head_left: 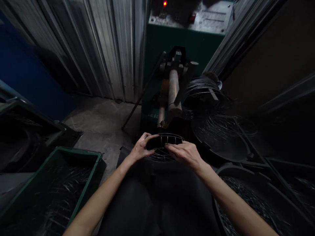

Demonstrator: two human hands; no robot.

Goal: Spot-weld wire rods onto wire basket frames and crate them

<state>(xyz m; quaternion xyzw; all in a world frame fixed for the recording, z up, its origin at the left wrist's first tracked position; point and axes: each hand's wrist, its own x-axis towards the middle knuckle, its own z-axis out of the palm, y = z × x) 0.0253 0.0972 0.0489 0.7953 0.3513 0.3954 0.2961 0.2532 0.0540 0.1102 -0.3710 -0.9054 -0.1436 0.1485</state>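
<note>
Between my hands is a round wire frame (164,159), made of thin curved wires joined by short cross wires. My left hand (142,146) grips its left side, thumb and fingers around the rim. On the right, my right hand (183,151) is closed on the frame, its fingertips reaching to the inner cross wires. Just beyond the frame stands a green spot-welding machine (206,44) with thick metal arms (174,87) pointing toward me. The frame is near the arms' lower end; whether it touches them I cannot tell.
A green crate (80,151) with wire pieces stands at lower left. At right are a dark tub (242,167) of small metal pieces, a basin (221,154) with loose wires and wire rings (201,85). A red lamp (164,3) glows on the machine. Corrugated wall (110,49) rises behind.
</note>
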